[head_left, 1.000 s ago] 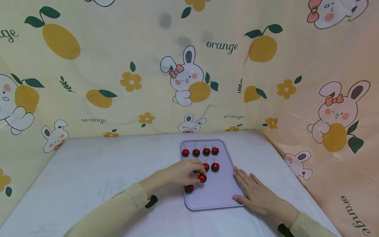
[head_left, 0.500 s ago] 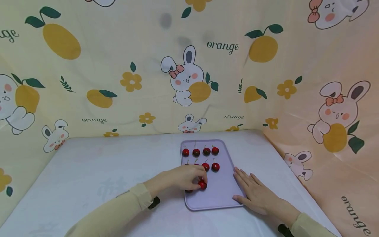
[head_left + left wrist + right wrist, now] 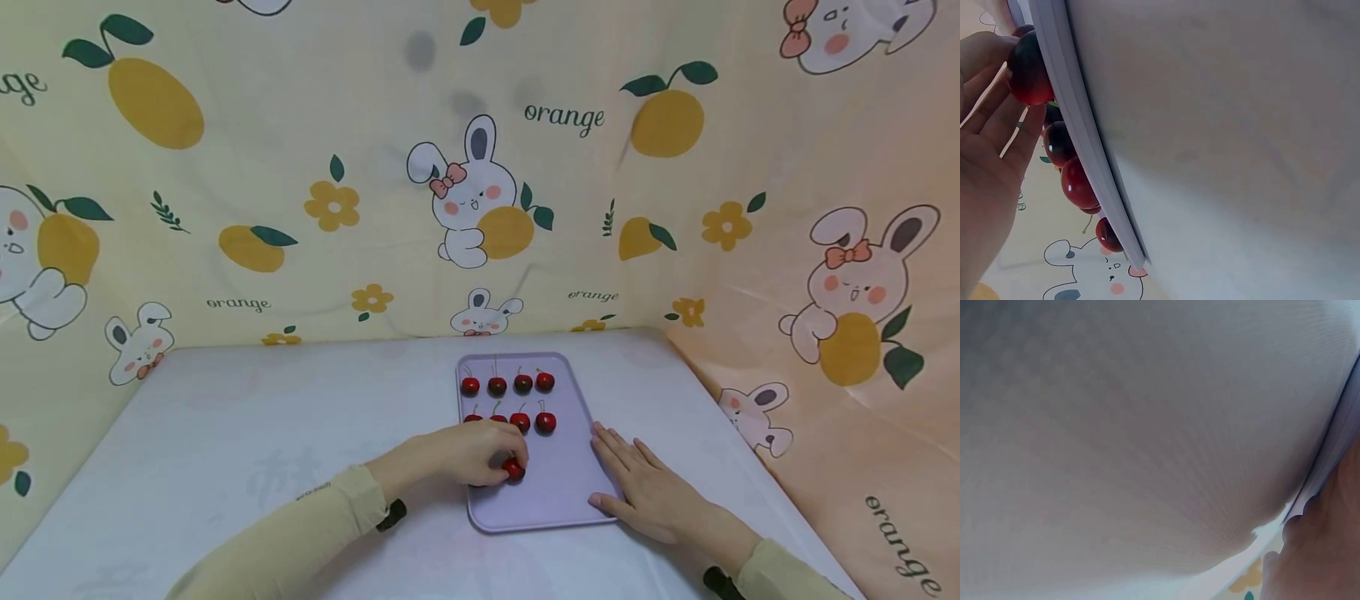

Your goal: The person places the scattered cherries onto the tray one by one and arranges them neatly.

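Note:
A lilac tray (image 3: 558, 496) lies on the table with red-and-dark cherries in rows on it. My left hand (image 3: 480, 450) reaches over its left side and pinches a cherry (image 3: 514, 470) between thumb and fingers, at the second place of the nearest row. In the left wrist view, another cherry (image 3: 1029, 72) sits in front of the fingers by the tray rim; in the head view that hand mostly covers it. Behind stand a middle row, with a cherry (image 3: 545, 423) at its right end, and a far row. My right hand (image 3: 648, 487) rests with straight fingers on the tray's right edge.
A white cloth (image 3: 300, 433) covers the table around the tray. Behind and to the right hangs a patterned curtain (image 3: 360, 125) with rabbits and oranges. The right wrist view mostly holds pale cloth and part of the right hand.
My left hand has brought the pinched cherry slightly toward the near side and down to the tray beside the first cherry of the nearest row. The right hand has stayed put.

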`<state>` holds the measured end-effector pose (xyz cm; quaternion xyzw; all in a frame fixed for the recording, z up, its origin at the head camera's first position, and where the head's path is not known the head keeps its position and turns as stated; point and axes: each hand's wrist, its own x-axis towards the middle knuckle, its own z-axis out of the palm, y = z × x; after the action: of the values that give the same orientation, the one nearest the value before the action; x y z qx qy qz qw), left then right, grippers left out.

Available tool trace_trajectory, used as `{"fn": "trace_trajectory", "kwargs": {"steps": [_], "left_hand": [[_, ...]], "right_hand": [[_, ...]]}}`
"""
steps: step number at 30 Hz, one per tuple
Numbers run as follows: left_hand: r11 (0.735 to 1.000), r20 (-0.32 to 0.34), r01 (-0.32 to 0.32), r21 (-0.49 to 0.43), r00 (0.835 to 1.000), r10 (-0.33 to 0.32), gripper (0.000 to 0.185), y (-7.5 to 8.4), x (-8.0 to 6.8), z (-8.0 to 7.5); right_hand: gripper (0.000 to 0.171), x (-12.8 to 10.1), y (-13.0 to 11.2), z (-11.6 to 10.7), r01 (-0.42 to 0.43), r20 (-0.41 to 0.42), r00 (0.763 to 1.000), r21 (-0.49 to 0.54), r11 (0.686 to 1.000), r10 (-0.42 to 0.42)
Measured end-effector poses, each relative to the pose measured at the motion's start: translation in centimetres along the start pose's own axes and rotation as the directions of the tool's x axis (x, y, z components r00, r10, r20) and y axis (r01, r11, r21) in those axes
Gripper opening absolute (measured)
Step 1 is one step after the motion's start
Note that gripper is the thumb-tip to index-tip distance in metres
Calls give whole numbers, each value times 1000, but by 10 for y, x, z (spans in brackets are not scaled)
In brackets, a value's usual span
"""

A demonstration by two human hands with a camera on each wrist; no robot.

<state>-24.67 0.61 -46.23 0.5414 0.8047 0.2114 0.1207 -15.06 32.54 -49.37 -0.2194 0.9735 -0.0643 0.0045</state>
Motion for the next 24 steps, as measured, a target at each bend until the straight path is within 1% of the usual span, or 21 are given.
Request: {"fn": "trace_trajectory", "kwargs": {"steps": [10, 14, 19, 21, 24], "left_hand": [[1000, -7, -1, -6, 1000, 1, 21, -3, -1, 3], [1000, -17, 9, -10, 1000, -9, 20, -2, -2, 2], [999, -65, 36, 6, 997, -36, 19, 0, -4, -4], [998, -92, 59, 7, 994, -58, 22, -1, -7, -6], [995, -134, 96, -16, 986, -98, 27, -1, -14, -11]], "right_hand": [[86, 2, 2, 2, 10, -2, 1000, -15, 1000, -10], [86, 4, 2, 2, 18, 0, 1000, -22, 1000, -18], [86, 6, 5, -1, 10, 8, 1000, -25, 1000, -10], [84, 8, 7, -3, 2, 7, 1000, -24, 1000, -2], [80, 12, 7, -4, -6, -8, 1000, -30, 1000, 6]]}}
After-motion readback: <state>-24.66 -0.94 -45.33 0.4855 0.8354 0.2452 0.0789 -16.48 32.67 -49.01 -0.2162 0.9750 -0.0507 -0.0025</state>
